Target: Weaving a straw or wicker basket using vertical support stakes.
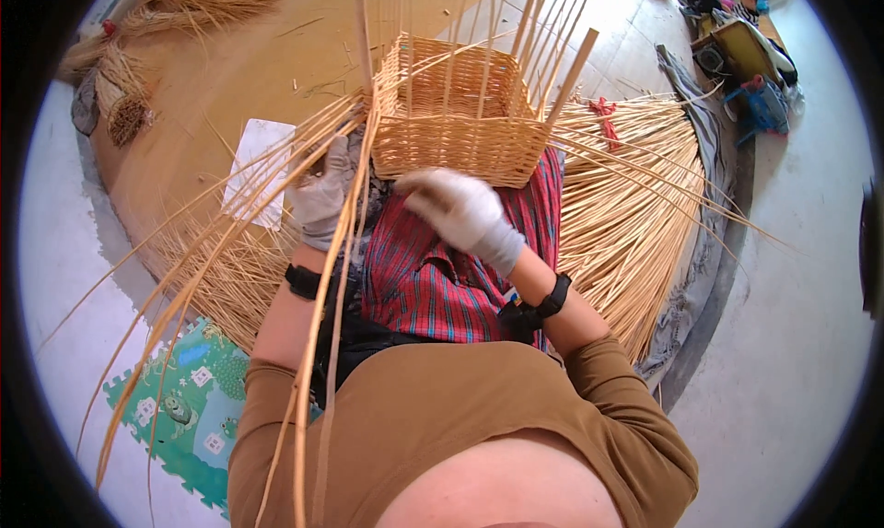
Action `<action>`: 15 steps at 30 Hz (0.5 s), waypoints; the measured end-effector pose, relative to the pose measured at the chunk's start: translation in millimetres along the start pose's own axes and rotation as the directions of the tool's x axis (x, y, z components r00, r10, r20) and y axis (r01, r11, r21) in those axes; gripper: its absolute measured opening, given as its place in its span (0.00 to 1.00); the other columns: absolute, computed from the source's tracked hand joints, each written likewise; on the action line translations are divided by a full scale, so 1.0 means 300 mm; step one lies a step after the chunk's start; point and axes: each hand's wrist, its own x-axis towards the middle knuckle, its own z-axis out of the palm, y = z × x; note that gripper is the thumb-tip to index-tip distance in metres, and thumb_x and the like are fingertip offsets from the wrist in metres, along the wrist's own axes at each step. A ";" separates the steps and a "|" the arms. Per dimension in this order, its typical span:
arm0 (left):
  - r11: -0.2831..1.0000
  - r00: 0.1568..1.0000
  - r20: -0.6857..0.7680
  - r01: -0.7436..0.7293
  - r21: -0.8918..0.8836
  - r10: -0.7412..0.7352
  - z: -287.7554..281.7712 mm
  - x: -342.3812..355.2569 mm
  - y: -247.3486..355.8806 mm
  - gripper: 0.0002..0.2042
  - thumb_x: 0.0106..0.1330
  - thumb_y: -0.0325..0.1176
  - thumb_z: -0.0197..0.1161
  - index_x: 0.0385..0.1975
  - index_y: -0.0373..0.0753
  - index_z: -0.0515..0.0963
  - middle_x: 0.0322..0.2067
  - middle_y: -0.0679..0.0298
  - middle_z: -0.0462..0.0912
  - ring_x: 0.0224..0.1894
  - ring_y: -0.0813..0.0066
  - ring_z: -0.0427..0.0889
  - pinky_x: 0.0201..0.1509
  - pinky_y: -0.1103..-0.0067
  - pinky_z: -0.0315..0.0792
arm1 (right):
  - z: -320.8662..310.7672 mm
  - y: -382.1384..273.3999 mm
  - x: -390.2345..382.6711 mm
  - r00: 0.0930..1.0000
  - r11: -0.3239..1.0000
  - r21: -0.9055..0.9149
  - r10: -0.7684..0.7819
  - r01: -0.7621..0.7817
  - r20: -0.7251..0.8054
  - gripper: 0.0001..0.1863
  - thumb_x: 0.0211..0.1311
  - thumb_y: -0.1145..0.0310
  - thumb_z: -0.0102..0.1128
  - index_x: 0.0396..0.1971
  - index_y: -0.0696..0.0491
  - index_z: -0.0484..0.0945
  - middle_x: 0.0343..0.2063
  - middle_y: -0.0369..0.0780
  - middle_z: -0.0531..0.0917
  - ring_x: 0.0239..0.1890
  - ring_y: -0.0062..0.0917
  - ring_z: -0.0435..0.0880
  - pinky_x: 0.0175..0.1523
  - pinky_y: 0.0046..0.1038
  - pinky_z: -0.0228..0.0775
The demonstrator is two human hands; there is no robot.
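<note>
A partly woven wicker basket [460,146] stands in front of me, with long upright strands and thick wooden corner stakes [571,77] rising from it. My left hand [320,192], in a whitish glove, is closed on wicker strands [276,187] beside the basket's left corner. These strands fan out to the left and down past my forearm. My right hand [453,208], gloved too, hangs just below the basket's near wall, over the red plaid cloth [433,289] on my lap. Motion smears its fingers, so their grip cannot be made out.
A large spread of loose wicker rods [635,206] with a red tie lies to the right. Bundled strands [120,95] lie at the far left. A white sheet [260,164] and a green foam mat [184,417] are on the left. A blue stool [762,106] stands far right.
</note>
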 end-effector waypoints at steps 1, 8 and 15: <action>1.000 1.000 -0.016 -0.002 0.005 0.002 -0.036 -0.012 -0.036 0.13 0.67 0.23 0.70 0.49 0.34 0.80 0.48 0.56 0.85 0.44 0.66 0.87 0.47 0.77 0.83 | 0.026 -0.046 0.034 0.989 0.990 -0.004 -0.141 0.141 0.047 0.17 0.64 0.63 0.67 0.52 0.47 0.81 0.39 0.41 0.86 0.43 0.37 0.86 0.49 0.36 0.79; 0.847 0.761 0.617 -0.451 0.283 0.199 -0.136 0.001 0.013 0.25 0.68 0.22 0.65 0.65 0.34 0.70 0.52 0.55 0.84 0.55 0.68 0.82 0.60 0.73 0.78 | 0.156 -0.243 0.202 0.780 0.818 0.165 -0.575 0.550 0.248 0.19 0.57 0.46 0.68 0.31 0.48 0.80 0.30 0.39 0.81 0.37 0.38 0.83 0.45 0.42 0.74; 0.789 0.687 0.632 -0.584 0.190 0.357 0.140 -0.080 0.231 0.26 0.77 0.25 0.54 0.73 0.37 0.60 0.40 0.65 0.85 0.51 0.70 0.83 0.68 0.65 0.72 | 0.078 -0.223 0.024 0.859 0.935 -0.020 -0.317 0.354 0.401 0.12 0.58 0.52 0.67 0.28 0.44 0.80 0.24 0.36 0.81 0.31 0.36 0.83 0.43 0.39 0.74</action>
